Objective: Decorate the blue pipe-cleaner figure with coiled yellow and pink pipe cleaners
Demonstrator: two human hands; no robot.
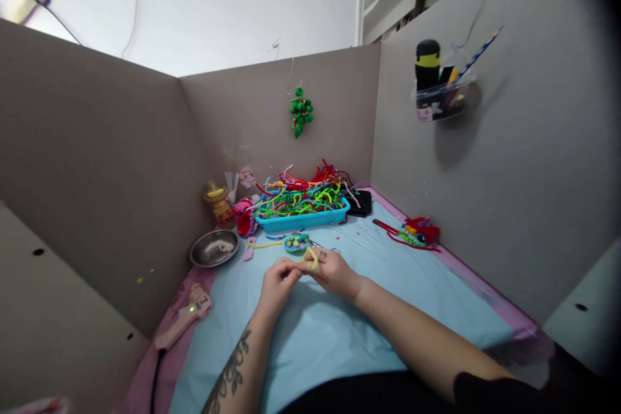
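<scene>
Head view: your right hand (pixel 337 273) pinches the yellow pipe cleaner (pixel 314 255), bend toward twelve o'clock; your left hand (pixel 279 278), fingers closed, contents hidden, meets it from nine.

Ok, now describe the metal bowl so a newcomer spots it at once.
On the blue-covered table, find the bright blue tray heaped with fuzzy strips. Left of it, near the grey partition, sits a round, shallow metal bowl holding small white bits. Its silver colour sets it apart from the yellow-topped jar behind it and the pink glue gun in front.
</scene>
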